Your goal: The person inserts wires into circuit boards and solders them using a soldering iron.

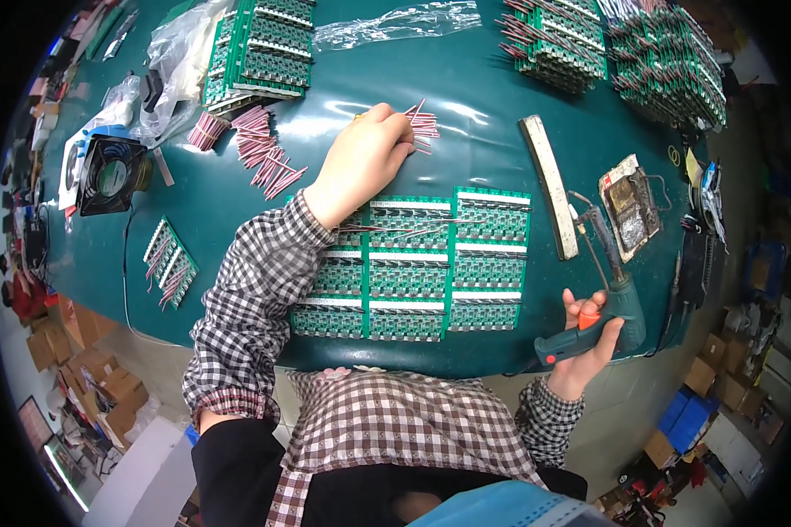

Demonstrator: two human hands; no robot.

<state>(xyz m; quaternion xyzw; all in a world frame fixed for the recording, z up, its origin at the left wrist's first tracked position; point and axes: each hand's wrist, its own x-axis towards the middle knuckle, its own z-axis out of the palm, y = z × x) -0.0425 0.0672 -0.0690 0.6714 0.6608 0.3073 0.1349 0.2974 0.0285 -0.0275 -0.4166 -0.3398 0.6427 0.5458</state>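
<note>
My left hand (366, 156) is closed over a small pile of short red and white wires (425, 126) beyond the boards; its fingertips are partly hidden. In my right hand (595, 344) is a green soldering gun (626, 314) with a red trigger, its metal tip pointing away from me. A block of green circuit boards (409, 268) lies between my arms, in three columns side by side, with white strips across them. A few wires (426, 230) rest across its upper rows. My left forearm covers part of the left column.
Loose wires (264, 149) and stacked boards (272, 53) lie at the far left, near a black fan (112, 176). A small wired board (170, 263) sits at left. Wired board stacks (668, 66) stand far right. A long white bar (549, 189) and a dirty metal-topped stand (628, 209) are at right.
</note>
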